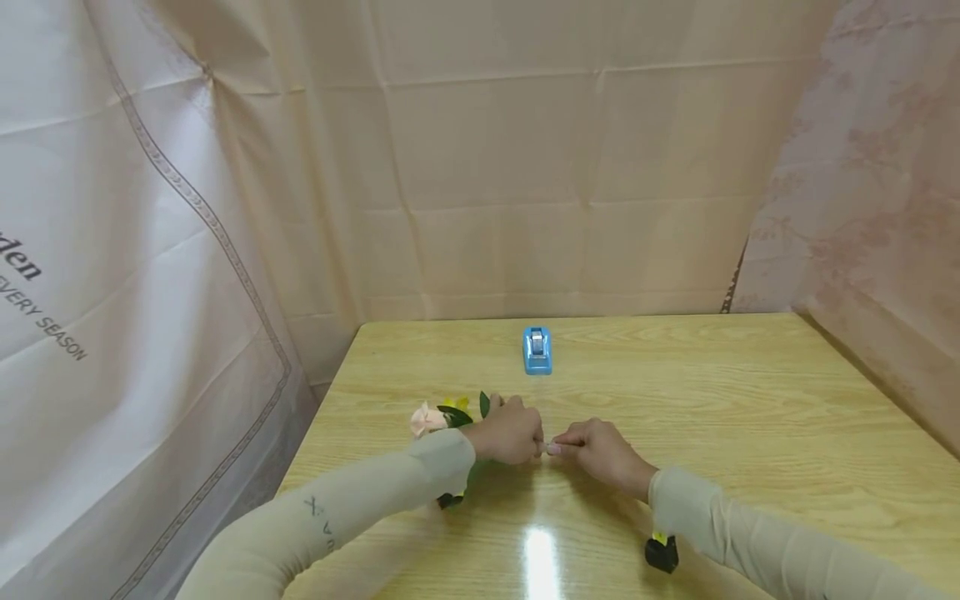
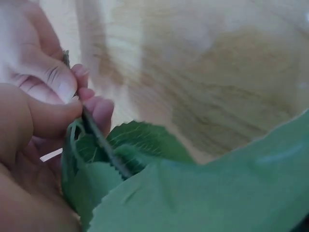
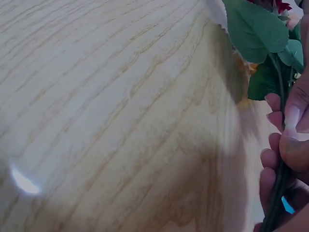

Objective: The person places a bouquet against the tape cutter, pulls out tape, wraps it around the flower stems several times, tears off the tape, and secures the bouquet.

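Observation:
My left hand [image 1: 510, 429] grips the stems of a bunch of flowers with green leaves [image 2: 149, 140]. A pale pink rose [image 1: 426, 419] and a yellow flower [image 1: 457, 404] show to the left of this hand, and part of a red flower [image 3: 281, 5] appears in the right wrist view. Close beside it, my right hand [image 1: 603, 454] pinches the dark green stem [image 3: 275, 198] between thumb and fingers. The two hands nearly touch. A thin pale strip [image 2: 50, 154] shows by the left hand's fingers; I cannot tell what it is.
A blue tape dispenser [image 1: 537, 350] stands on the wooden table [image 1: 735, 383] beyond the hands. Beside the right sleeve lies a black and yellow object [image 1: 662, 552], partly covered. Cloth sheets [image 1: 487, 167] hang behind the table and at both sides.

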`<action>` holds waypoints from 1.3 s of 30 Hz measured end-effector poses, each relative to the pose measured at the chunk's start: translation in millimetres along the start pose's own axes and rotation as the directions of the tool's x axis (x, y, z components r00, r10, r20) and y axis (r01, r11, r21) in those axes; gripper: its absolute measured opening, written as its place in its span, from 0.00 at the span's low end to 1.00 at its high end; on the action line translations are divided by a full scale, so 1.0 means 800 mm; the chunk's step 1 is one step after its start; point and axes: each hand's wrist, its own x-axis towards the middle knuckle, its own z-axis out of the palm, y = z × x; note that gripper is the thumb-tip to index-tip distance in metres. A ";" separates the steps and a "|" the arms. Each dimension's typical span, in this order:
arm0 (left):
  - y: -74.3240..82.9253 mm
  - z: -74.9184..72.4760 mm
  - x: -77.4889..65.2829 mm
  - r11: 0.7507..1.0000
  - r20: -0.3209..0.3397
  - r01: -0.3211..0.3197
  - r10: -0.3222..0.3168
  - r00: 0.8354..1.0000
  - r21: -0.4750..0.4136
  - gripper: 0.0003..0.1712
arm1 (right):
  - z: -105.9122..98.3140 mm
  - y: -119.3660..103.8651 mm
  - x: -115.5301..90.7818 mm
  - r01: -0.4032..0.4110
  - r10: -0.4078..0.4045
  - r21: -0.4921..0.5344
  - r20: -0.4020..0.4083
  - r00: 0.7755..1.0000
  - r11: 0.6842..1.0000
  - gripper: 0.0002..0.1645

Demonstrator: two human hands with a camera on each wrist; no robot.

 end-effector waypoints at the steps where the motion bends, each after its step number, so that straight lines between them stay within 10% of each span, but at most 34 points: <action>1: 0.000 0.002 -0.001 1.000 -0.019 -0.001 0.002 1.000 0.017 0.05 | 0.000 0.000 0.000 -0.011 0.011 0.012 0.013 1.000 1.000 0.12; 20: -0.004 0.029 -0.016 0.946 -0.269 -0.065 0.155 0.951 0.317 0.14 | -0.007 -0.007 0.007 -0.127 0.103 0.143 0.166 0.981 0.982 0.14; 31: -0.008 0.004 0.000 0.994 -0.024 -0.051 0.054 0.998 0.101 0.18 | 0.001 -0.007 0.006 -0.127 0.124 0.055 0.046 0.991 0.990 0.12; 39: -0.009 -0.016 0.005 0.992 0.103 0.014 -0.001 0.995 -0.123 0.15 | 0.005 -0.009 0.002 -0.084 0.084 0.002 -0.043 0.996 0.996 0.08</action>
